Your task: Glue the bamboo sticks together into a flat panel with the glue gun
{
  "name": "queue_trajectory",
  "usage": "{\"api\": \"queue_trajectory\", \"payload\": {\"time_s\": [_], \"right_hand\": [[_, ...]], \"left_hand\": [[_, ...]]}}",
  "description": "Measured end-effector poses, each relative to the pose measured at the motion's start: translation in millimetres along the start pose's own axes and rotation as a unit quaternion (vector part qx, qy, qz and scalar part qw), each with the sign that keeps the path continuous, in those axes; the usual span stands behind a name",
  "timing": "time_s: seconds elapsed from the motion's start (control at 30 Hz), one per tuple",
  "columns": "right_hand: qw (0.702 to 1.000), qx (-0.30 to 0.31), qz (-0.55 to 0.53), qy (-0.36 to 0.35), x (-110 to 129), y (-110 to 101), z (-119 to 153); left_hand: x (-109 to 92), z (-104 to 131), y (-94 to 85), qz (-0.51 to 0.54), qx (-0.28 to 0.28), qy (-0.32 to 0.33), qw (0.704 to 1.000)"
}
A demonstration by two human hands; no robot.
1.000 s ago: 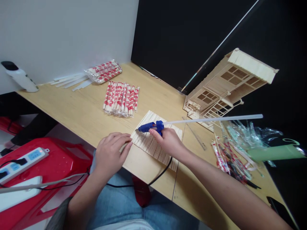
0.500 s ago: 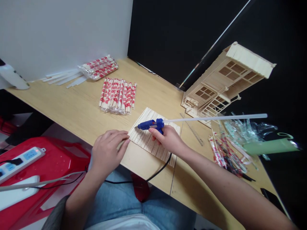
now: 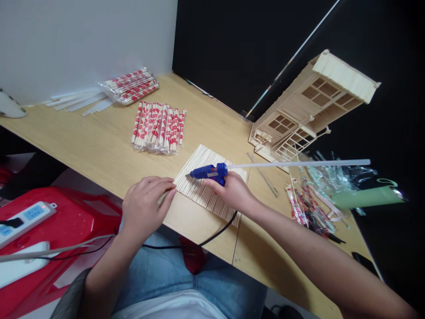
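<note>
My right hand (image 3: pixel 229 190) is wrapped round the handle of a blue glue gun (image 3: pixel 207 173), with a long white glue stick (image 3: pixel 299 163) running out of its back. The gun's nozzle points left over a flat panel of pale sticks (image 3: pixel 199 195) lying on the table. At the panel's left edge, my left hand (image 3: pixel 148 201) is closed, fingertips pinched together near the panel's corner. A small pale piece shows between its thumb and fingers; most of it is hidden.
Wrapped chopstick bundles (image 3: pixel 159 128) lie behind the panel, left. A wooden model house (image 3: pixel 308 106) stands at the back right. A ruler (image 3: pixel 264 175), plastic wrappers, a green bottle (image 3: pixel 368 198) and a phone are on the right. A power strip (image 3: pixel 28 221) rests on a red stool (image 3: pixel 83 208).
The whole view has shifted slightly. The glue gun's nozzle has moved a little along the panel's left part; both hands keep their grip.
</note>
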State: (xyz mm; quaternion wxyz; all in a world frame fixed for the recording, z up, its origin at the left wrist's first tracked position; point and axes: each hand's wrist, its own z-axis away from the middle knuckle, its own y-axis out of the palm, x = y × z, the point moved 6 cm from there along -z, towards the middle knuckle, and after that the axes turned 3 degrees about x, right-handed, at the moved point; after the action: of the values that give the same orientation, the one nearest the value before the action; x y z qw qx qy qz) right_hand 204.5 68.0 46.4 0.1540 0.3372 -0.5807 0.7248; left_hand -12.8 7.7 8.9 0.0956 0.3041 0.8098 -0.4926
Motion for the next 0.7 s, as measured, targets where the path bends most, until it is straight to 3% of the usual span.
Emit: {"api": "queue_trajectory", "payload": {"time_s": [0.27,0.5,0.7], "right_hand": [[0.998,0.012,-0.053,-0.036,1.8,3.5,-1.4],[0.997,0.016,-0.072,-0.025,-5.8,1.7,4.6],[0.997,0.038,-0.025,0.058,-11.4,-3.4,12.1]], "left_hand": [[-1.4,-0.7,-1.3,-0.003,0.005,-0.004,1.0],[-2.3,-1.8,-1.6,-0.009,0.003,0.001,1.0],[-1.6,-1.1,-0.9,-0.006,0.005,-0.003,1.0]]}}
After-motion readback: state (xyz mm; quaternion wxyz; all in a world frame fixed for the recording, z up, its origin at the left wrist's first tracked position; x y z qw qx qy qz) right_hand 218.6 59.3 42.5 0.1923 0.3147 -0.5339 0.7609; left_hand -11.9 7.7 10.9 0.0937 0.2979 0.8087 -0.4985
